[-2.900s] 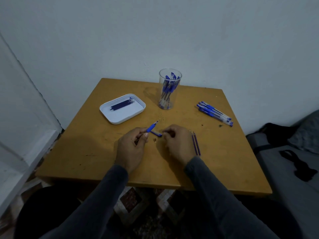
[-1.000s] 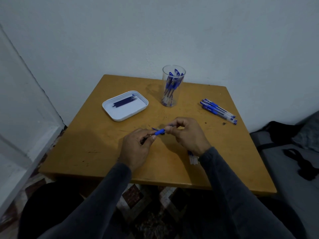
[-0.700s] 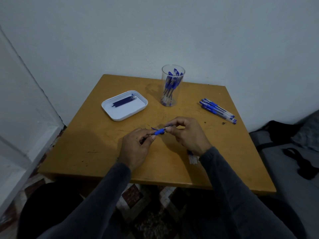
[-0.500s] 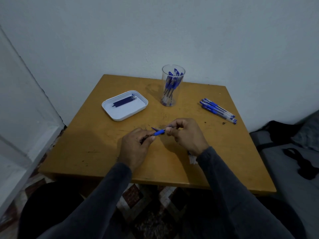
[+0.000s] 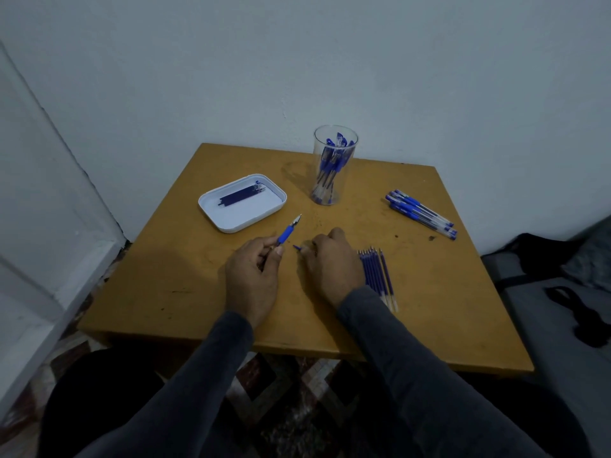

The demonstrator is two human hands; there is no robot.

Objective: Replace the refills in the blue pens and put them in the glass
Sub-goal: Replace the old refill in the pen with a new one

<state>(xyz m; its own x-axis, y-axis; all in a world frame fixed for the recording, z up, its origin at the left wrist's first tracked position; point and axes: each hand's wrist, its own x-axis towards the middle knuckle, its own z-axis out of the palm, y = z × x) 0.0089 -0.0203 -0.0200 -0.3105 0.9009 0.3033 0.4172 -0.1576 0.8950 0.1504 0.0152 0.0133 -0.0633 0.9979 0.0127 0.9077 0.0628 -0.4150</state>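
Blue rubber grip forward, the pen (image 5: 288,231) sits pinched in the left hand (image 5: 253,276) fingers, tip raised, likely ready for its cap (image 5: 297,247), which the right hand (image 5: 332,264) fingers curl onto against the tabletop (image 5: 429,292). Fresh refills (image 5: 377,274) lie just right of that hand, partly hidden by its wrist; farther off stand the tray (image 5: 243,223), glass (image 5: 334,165) and waiting pens (image 5: 421,214), whose details blur.

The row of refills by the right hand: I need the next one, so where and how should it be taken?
Probably the outermost refill, lying slightly apart from the row of refills. Pinch its middle from above, fingers across its thin shaft: it lies flat on the table, with bare space on its right.
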